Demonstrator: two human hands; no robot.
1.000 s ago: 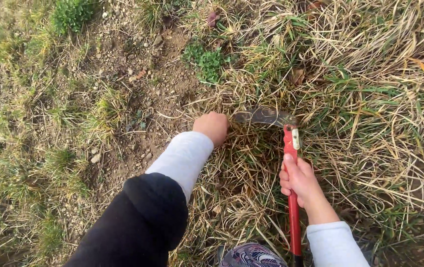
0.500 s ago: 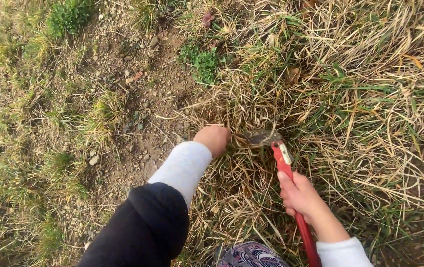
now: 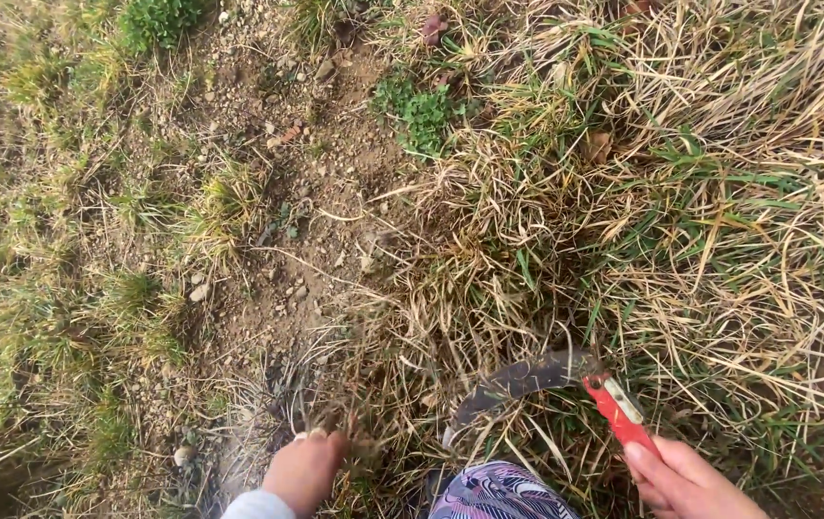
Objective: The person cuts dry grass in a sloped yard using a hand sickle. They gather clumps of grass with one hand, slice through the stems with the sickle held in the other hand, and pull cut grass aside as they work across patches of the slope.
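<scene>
My right hand [image 3: 683,481] grips the red handle [image 3: 621,413] of a sickle at the bottom right. Its curved, dull metal blade [image 3: 518,382] arcs to the left over the dry grass. At the bottom centre my left hand [image 3: 304,471] is closed around a tuft of dry grass stalks [image 3: 335,428] that stick up from the fist. The blade tip lies a short way right of that hand. A white sleeve cuff [image 3: 260,506] shows at the lower edge.
A patterned shoe toe [image 3: 500,492] sits between my hands at the bottom edge. Bare stony soil [image 3: 316,192] runs up the middle. Long dry and green grass [image 3: 720,211] covers the right side; low green tufts [image 3: 133,288] dot the left.
Both hands have pulled back toward me. The sickle came down and back through the clump, and my left hand now holds a loose tuft of grass.
</scene>
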